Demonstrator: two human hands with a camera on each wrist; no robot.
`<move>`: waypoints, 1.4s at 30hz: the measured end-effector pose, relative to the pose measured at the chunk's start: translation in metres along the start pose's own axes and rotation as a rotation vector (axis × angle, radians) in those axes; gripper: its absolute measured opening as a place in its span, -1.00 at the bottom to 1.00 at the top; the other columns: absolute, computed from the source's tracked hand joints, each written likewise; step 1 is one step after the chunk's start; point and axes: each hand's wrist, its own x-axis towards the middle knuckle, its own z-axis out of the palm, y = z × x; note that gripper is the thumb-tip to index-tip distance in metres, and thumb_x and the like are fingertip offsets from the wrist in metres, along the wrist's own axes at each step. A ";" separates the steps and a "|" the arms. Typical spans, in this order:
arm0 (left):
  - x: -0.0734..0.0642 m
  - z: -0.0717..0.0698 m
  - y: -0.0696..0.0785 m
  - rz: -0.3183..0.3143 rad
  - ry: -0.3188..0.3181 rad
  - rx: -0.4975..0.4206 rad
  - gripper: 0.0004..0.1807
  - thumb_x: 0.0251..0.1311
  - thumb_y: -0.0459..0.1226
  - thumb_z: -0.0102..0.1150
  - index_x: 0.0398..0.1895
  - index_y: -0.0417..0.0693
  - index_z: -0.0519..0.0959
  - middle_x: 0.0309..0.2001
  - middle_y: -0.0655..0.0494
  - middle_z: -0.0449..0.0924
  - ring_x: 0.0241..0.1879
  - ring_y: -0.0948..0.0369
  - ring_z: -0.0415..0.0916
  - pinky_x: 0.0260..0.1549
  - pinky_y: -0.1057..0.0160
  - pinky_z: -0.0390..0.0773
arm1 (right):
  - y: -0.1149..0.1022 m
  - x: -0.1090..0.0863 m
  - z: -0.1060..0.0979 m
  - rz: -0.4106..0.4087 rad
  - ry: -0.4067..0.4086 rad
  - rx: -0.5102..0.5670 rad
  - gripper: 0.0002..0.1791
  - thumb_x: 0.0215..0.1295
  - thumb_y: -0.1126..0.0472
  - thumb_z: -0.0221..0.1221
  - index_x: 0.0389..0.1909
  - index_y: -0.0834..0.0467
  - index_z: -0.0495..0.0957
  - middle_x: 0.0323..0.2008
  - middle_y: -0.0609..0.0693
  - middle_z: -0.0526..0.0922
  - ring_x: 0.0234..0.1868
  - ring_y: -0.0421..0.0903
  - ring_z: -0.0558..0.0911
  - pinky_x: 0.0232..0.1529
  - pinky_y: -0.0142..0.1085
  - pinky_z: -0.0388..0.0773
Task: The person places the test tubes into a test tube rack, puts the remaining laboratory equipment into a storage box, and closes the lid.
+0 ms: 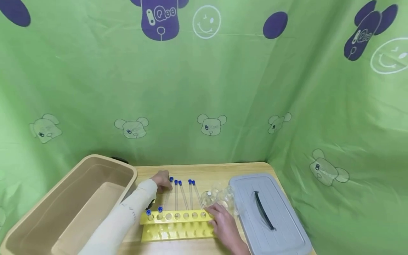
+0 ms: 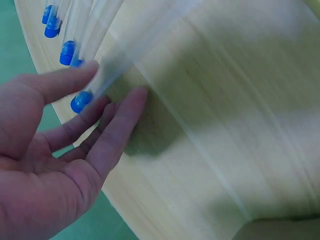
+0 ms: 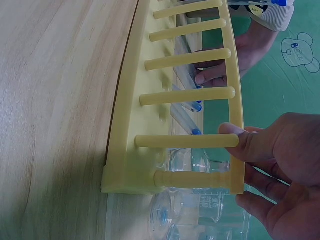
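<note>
Leftmost tube: the clear test tube (image 1: 167, 196) with a blue cap (image 1: 171, 179) lies at the left end of a loose row behind the rack, right at the left hand and well apart from the right one.
Its long axis: runs away from the person, capped end farthest off and slanting a little to the right; the plain end points back towards the rack.
Left hand (image 1: 162, 180): reached out past the rack, thumb and fingers spread either side of that tube near the cap; from here I can't tell whether they touch it.
Right hand (image 1: 224, 224): grips the right end of the rack's upper plate, thumb on the near side, fingers beyond.
Yellow rack (image 1: 181, 232): stands upright on the wooden table (image 1: 204, 168) in front of the person, its length running left to right.
Tubes in the rack: two blue-capped ones (image 1: 160, 213) upright in the two leftmost holes, caps up.
Other lying tubes (image 1: 176, 198): four, right of the first, caps all at the far end, some angled slightly left.
Right side: clear glassware (image 1: 224, 198), bunched beside a grey lid (image 1: 248, 205) with a black handle (image 1: 264, 212).
Left side: a big brown bin (image 1: 76, 191), beside the person's left sleeve (image 1: 127, 216).
</note>
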 end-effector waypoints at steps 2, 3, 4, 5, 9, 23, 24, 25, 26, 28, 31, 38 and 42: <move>-0.001 -0.003 0.001 -0.024 0.014 -0.053 -0.76 0.02 -0.55 0.36 -0.26 -0.39 0.52 -0.35 -0.15 0.55 -0.46 0.00 0.64 -0.51 0.17 0.77 | -0.001 0.002 -0.001 -0.008 0.010 0.006 -0.43 -0.08 0.48 0.50 0.07 0.22 0.70 -0.07 -0.07 0.66 -0.10 -0.10 0.66 -0.09 -0.19 0.73; -0.001 -0.004 0.000 -0.033 0.019 -0.072 -0.81 0.00 -0.59 0.29 -0.30 -0.40 0.52 -0.36 -0.17 0.56 -0.48 -0.01 0.66 -0.51 0.16 0.77 | -0.001 0.002 -0.001 -0.012 0.014 0.008 -0.43 -0.09 0.48 0.50 0.07 0.22 0.70 -0.07 -0.08 0.66 -0.10 -0.10 0.66 -0.09 -0.20 0.73; -0.002 -0.005 0.000 -0.039 0.025 -0.089 -0.84 -0.02 -0.61 0.25 -0.35 -0.39 0.52 -0.39 -0.18 0.56 -0.50 -0.01 0.67 -0.52 0.16 0.77 | -0.001 0.003 -0.001 -0.016 0.017 0.011 -0.42 -0.10 0.49 0.50 0.06 0.23 0.70 -0.08 -0.07 0.66 -0.11 -0.10 0.65 -0.10 -0.20 0.73; -0.002 -0.005 0.000 -0.040 0.029 -0.101 -0.87 -0.03 -0.62 0.21 -0.40 -0.37 0.52 -0.41 -0.18 0.56 -0.52 0.00 0.66 -0.53 0.16 0.77 | -0.001 0.003 -0.001 -0.019 0.020 0.012 -0.42 -0.10 0.49 0.50 0.06 0.23 0.70 -0.08 -0.07 0.66 -0.11 -0.10 0.65 -0.10 -0.20 0.73; -0.004 -0.006 -0.003 -0.010 0.047 -0.139 -0.85 0.03 -0.57 0.24 -0.54 -0.24 0.51 -0.49 -0.11 0.58 -0.56 0.08 0.61 -0.54 0.21 0.74 | -0.001 0.002 0.000 -0.013 0.017 0.014 -0.42 -0.11 0.50 0.50 0.05 0.22 0.71 -0.10 -0.08 0.66 -0.12 -0.11 0.65 -0.11 -0.22 0.73; -0.043 -0.040 0.021 0.186 0.149 -0.400 -0.84 0.12 -0.52 0.30 -0.27 -0.31 0.52 -0.28 -0.10 0.58 -0.30 -0.04 0.67 -0.28 0.06 0.80 | -0.002 0.000 -0.002 0.009 -0.004 0.017 -0.42 -0.08 0.49 0.49 0.08 0.21 0.69 -0.06 -0.09 0.66 -0.09 -0.12 0.65 -0.10 -0.24 0.73; -0.046 -0.044 0.023 0.195 0.156 -0.402 -0.83 0.11 -0.52 0.30 -0.26 -0.32 0.52 -0.28 -0.11 0.59 -0.29 -0.06 0.68 -0.28 0.07 0.80 | -0.002 0.000 -0.002 0.009 -0.002 0.015 -0.42 -0.08 0.49 0.49 0.08 0.21 0.69 -0.07 -0.09 0.66 -0.10 -0.12 0.65 -0.09 -0.24 0.73; -0.049 -0.049 0.025 0.203 0.161 -0.405 -0.82 0.10 -0.53 0.30 -0.25 -0.33 0.53 -0.27 -0.13 0.59 -0.29 -0.07 0.69 -0.28 0.07 0.80 | -0.001 0.000 -0.002 0.009 -0.001 0.014 -0.42 -0.08 0.49 0.49 0.07 0.20 0.70 -0.07 -0.09 0.66 -0.10 -0.12 0.65 -0.09 -0.24 0.73; -0.053 -0.054 0.027 0.212 0.162 -0.414 -0.82 0.10 -0.53 0.30 -0.24 -0.33 0.53 -0.27 -0.13 0.59 -0.29 -0.08 0.69 -0.28 0.08 0.80 | -0.001 0.000 -0.002 0.009 0.001 0.013 -0.42 -0.09 0.49 0.49 0.07 0.20 0.70 -0.07 -0.09 0.66 -0.10 -0.11 0.65 -0.10 -0.24 0.73; -0.061 -0.063 0.031 0.233 0.159 -0.419 -0.81 0.09 -0.54 0.29 -0.23 -0.32 0.53 -0.29 -0.12 0.59 -0.30 -0.06 0.68 -0.27 0.10 0.79 | -0.002 0.001 -0.002 0.008 0.004 0.012 -0.43 -0.09 0.49 0.50 0.06 0.20 0.70 -0.08 -0.08 0.66 -0.11 -0.11 0.66 -0.10 -0.23 0.73; -0.073 -0.076 0.039 0.276 0.161 -0.424 -0.80 0.08 -0.55 0.29 -0.22 -0.33 0.54 -0.29 -0.10 0.57 -0.33 0.00 0.66 -0.28 0.14 0.79 | -0.001 0.001 -0.002 0.013 0.002 0.010 -0.43 -0.09 0.49 0.50 0.06 0.20 0.70 -0.08 -0.08 0.66 -0.11 -0.11 0.66 -0.11 -0.24 0.73; -0.102 -0.095 0.058 0.345 0.201 -0.436 -0.80 0.09 -0.54 0.28 -0.20 -0.29 0.57 -0.23 -0.10 0.61 -0.29 0.08 0.63 -0.27 0.20 0.78 | 0.002 0.003 -0.001 0.011 0.003 0.007 -0.43 -0.09 0.50 0.49 0.06 0.20 0.71 -0.08 -0.08 0.66 -0.11 -0.12 0.64 -0.11 -0.24 0.72; -0.123 -0.100 0.068 0.394 0.217 -0.427 -0.78 0.13 -0.50 0.30 -0.13 -0.32 0.60 -0.17 -0.10 0.67 -0.22 0.06 0.68 -0.19 0.18 0.77 | 0.001 0.001 0.000 0.012 0.007 0.011 -0.42 -0.10 0.50 0.49 0.05 0.19 0.71 -0.08 -0.09 0.67 -0.11 -0.13 0.63 -0.11 -0.25 0.72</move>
